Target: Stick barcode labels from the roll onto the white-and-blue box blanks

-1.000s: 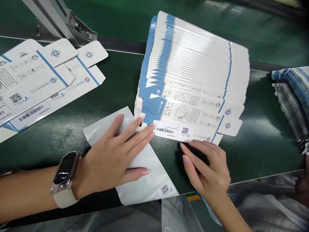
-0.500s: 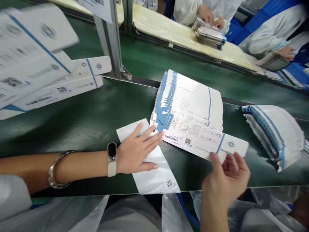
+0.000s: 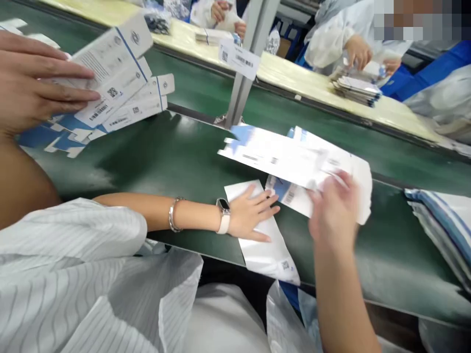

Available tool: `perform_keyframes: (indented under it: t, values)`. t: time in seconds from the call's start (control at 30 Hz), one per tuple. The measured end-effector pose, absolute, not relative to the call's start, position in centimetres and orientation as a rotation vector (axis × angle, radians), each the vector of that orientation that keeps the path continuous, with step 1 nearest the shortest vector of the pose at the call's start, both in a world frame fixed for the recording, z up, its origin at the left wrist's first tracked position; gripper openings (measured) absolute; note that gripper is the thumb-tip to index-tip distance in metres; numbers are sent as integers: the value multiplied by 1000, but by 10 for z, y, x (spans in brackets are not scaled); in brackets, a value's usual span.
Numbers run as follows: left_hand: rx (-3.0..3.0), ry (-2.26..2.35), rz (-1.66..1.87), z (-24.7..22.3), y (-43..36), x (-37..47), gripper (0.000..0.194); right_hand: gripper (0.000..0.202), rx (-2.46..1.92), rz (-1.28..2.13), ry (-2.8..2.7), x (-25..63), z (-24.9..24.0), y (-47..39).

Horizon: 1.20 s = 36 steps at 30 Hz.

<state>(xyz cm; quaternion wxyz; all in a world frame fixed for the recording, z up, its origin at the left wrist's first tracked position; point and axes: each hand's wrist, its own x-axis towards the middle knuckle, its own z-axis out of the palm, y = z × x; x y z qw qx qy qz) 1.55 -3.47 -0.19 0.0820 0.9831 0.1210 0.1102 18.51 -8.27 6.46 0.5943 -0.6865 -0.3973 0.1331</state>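
My left hand (image 3: pixel 253 213) lies flat, palm down with fingers spread, on a white sheet (image 3: pixel 270 257) that has a small printed code near its lower end. My right hand (image 3: pixel 334 206), blurred by motion, pinches a flat white carton (image 3: pixel 274 154) with a blue tucked end. This carton is raised and slanted over a fanned stack of similar flat cartons (image 3: pixel 362 184), hiding much of it. One carton's blue end and barcode show beneath it, close to my left fingertips.
At the left, a co-worker's hand (image 3: pixel 44 83) rests over more fanned cartons (image 3: pixel 121 63). A metal post (image 3: pixel 253 44) with a label (image 3: pixel 241 59) rises from the bench's back rail. Another stack (image 3: pixel 447 220) lies at the right. Across the green belt, co-workers handle cartons (image 3: pixel 356 90).
The view has swung left. My right hand has lifted a carton from the stack. My left hand stays on the sheet. A co-worker's hand has come into view at the left.
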Motion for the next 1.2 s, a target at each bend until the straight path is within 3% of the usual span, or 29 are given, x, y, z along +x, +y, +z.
perform_keyframes:
  t: [0.13, 0.27, 0.37, 0.57, 0.97, 1.2]
  values:
    - [2923, 294, 264, -3, -22, 18, 79, 34, -1646, 503, -1430, 191, 40, -105]
    - [2934, 134, 230, -1, -6, 12, 71, 51, -1642, 530, -2023, 206, 18, -170]
    - [2948, 43, 213, 0, 0, 9, 67, 61, -1632, 323, -2244, 206, 3, -195]
    - [2952, 5, 181, -2, 6, 11, 68, 44, -1607, 87, -2262, 199, -3, -192]
    - [2910, -25, 175, -2, 8, 12, 69, 20, -1550, 267, -1833, 185, -7, -189]
    - [2883, 30, 208, 6, 6, 7, 64, 28, -1485, 471, -1889, 186, 50, -223]
